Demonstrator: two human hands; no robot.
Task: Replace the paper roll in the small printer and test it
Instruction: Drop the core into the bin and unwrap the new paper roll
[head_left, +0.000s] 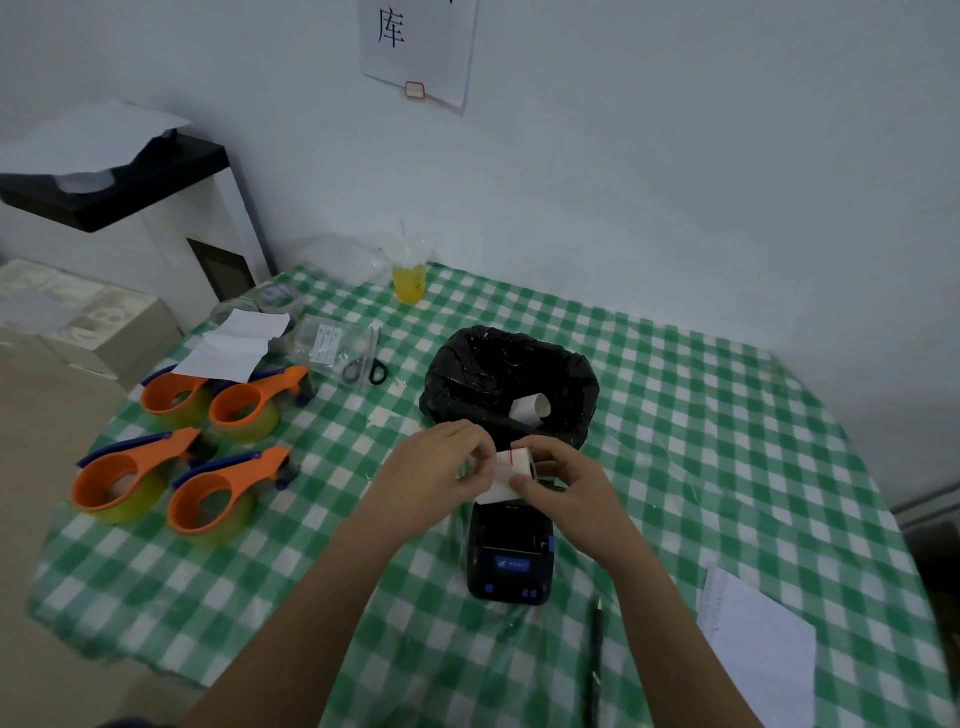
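Note:
A small black printer (510, 556) with blue buttons sits on the green checked tablecloth, its lid open and the paper bay showing. Just above its far end, both hands hold a white paper roll (506, 474) with a red stripe near its edge. My left hand (434, 470) pinches the roll's left side with its fingertips. My right hand (563, 486) grips the roll from the right and below. Behind them, a black bin bag (509, 374) holds a curled piece of white paper (531, 408).
Several orange tape dispensers (182, 452) lie at the left. Scissors (366, 364), plastic bags and a folded paper sit behind them. A cup of yellow drink (410, 278) stands at the back. A pen (596, 654) and a white sheet (758, 644) lie at the right front.

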